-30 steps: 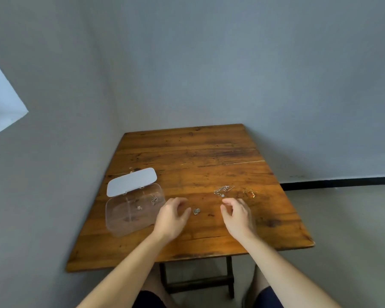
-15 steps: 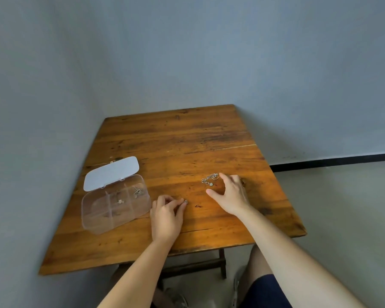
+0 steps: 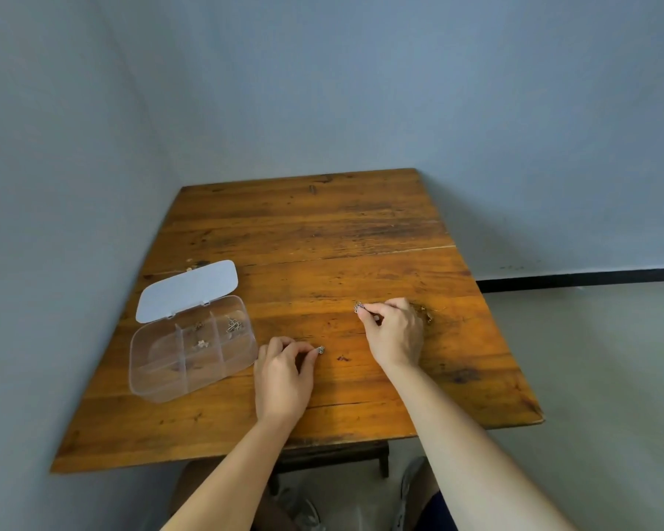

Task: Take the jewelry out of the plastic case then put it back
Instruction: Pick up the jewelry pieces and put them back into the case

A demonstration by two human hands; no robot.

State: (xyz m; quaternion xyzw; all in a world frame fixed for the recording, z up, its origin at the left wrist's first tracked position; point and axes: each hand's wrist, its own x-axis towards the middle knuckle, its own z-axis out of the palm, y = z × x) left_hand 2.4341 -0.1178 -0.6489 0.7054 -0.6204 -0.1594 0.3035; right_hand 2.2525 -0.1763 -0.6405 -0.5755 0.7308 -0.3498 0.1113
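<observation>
At the left of the frame, the clear plastic case lies on the wooden surface with its lid swung open toward the back edge. The case is split into small compartments. A few pieces of jewelry are inside: a small pale piece in the middle compartment, another tiny one just behind it, and a tangle of silver wire-like pieces in the back right compartment. The near compartments look bare, though the clear plastic makes that hard to judge.

Just right of the case, the left hand rests on the surface, its grip of thumb and forefinger closed together on a small silver bead-like piece that sits on the wood at the fingertips. A dark spot marks the wood just beyond it.

Further right and a little higher in the frame, the right hand is curled with its grip pinched on a small silver chain piece, which pokes out at the left of the fingertips. Right of this hand, more thin gold-toned jewelry lies on the surface, partly hidden by the knuckles.
</observation>
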